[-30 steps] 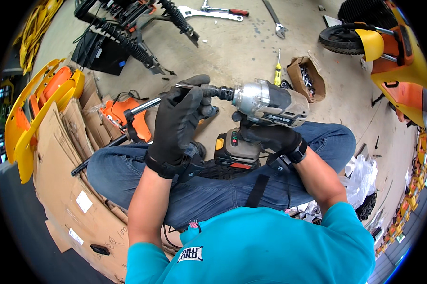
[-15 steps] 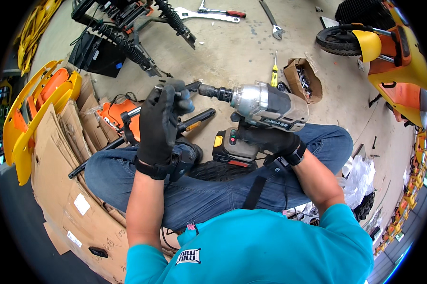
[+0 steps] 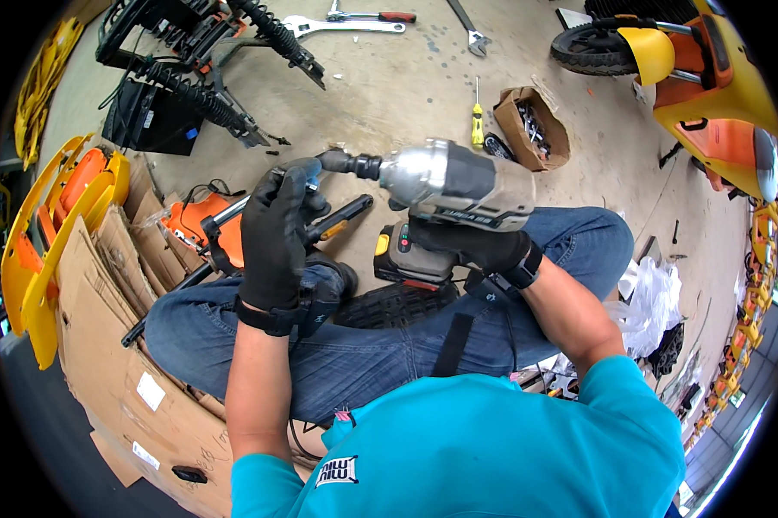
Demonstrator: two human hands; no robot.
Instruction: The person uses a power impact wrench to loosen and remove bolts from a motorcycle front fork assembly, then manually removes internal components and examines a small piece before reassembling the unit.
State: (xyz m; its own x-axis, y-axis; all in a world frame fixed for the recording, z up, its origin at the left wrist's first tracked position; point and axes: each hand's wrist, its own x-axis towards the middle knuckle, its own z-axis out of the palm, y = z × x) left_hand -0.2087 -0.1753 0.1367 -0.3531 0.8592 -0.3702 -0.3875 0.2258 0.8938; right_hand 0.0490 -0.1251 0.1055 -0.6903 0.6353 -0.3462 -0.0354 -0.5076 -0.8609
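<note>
My right hand [image 3: 479, 245], in a black glove, grips the handle of a cordless impact wrench [image 3: 466, 186] with a silver nose and a battery at its base. The wrench points left, a dark socket [image 3: 341, 162] on its end. My left hand [image 3: 277, 224], also gloved, is closed with its fingertips close by the socket's tip. Whatever the fingers hold there is hidden. Below and beside the left hand lies a dark bar with a yellow mark [image 3: 341, 217]. An orange part with a black bracket [image 3: 212, 229] sits left of that hand.
An open cardboard box of small hardware [image 3: 535, 129] stands beyond the wrench, beside a yellow-handled screwdriver [image 3: 478, 125]. An adjustable wrench [image 3: 471, 34] lies farther off. Black shock absorbers [image 3: 199, 95] stand far left, flattened cardboard [image 3: 104, 337] near left, a yellow scooter [image 3: 717, 95] far right.
The whole view has shifted, so the floor items sit farther left and higher. The wrench's socket has come closer to my left fingertips, and my left hand has turned slightly.
</note>
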